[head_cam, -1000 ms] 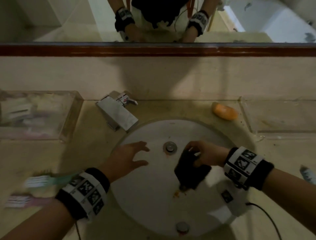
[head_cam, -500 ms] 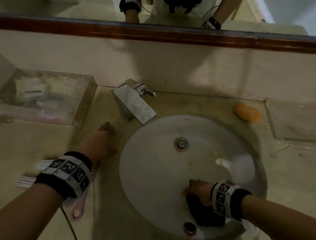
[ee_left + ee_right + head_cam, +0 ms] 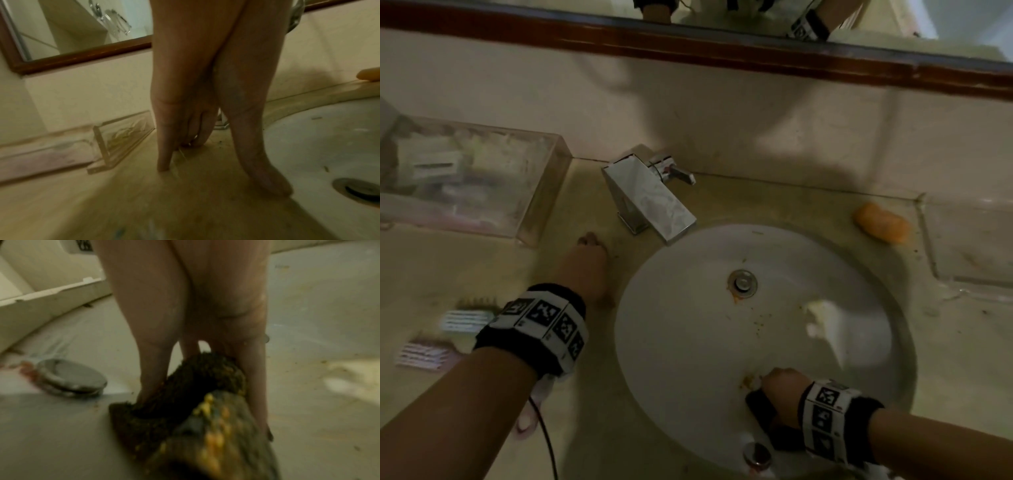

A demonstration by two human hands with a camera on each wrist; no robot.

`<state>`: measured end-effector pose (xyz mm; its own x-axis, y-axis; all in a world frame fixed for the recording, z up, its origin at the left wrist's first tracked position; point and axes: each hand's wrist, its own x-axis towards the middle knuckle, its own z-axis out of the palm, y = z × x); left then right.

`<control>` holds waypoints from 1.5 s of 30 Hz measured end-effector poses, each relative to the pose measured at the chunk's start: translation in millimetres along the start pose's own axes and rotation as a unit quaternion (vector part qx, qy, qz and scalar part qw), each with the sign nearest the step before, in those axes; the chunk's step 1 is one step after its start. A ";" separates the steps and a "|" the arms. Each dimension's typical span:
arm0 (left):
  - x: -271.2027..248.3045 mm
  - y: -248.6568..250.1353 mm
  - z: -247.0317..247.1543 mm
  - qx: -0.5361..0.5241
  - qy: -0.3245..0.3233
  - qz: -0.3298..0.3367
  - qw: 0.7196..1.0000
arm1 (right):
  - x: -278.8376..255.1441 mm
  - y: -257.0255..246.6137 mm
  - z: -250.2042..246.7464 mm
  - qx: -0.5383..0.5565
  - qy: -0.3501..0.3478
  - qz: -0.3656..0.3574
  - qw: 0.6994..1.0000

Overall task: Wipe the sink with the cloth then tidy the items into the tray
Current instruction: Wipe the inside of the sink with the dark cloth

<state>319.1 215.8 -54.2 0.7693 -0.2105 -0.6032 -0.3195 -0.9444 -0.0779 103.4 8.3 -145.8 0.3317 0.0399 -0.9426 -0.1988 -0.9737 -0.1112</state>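
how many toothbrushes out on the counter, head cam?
2, possibly more. One green toothbrush and one pink toothbrush lie on the counter left of the sink, partly hidden by the left hand's wristband. The clear tray may hold more; too blurred.

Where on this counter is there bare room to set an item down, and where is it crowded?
Bare counter lies between the clear tray and the toothbrushes, and behind the sink between the tap and the orange soap. It is crowded where the left hand presses beside the sink, and in the basin where the right hand holds the cloth.
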 end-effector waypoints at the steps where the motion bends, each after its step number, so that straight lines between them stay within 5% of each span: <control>1: 3.0 0.3 1.0 0.000 0.007 0.001 1.000 | -1.0 -0.3 0.3 0.002 0.011 -0.001 1.000; 18: 1.4 -2.1 2.2 -0.003 0.010 0.008 1.000 | 28.0 5.2 -34.0 -0.014 0.111 -0.018 0.994; 24: -3.4 -1.0 1.0 -0.012 0.012 0.005 1.000 | 2.8 -6.4 -5.3 0.008 0.048 -0.120 0.992; 30: -4.7 1.9 -2.0 -0.007 -0.001 -0.007 1.000 | 5.5 -16.9 4.3 0.009 0.061 -0.152 0.986; 45: -8.6 0.9 -0.9 -0.042 -0.001 -0.027 0.999 | 57.6 -20.9 -74.0 -0.108 0.133 -0.040 0.984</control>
<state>312.6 216.5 -48.4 0.7830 -0.1574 -0.6018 -0.2295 -0.9723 -0.0443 194.8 14.3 -174.4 0.5735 0.0868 -0.8146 0.0297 -0.9959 -0.0852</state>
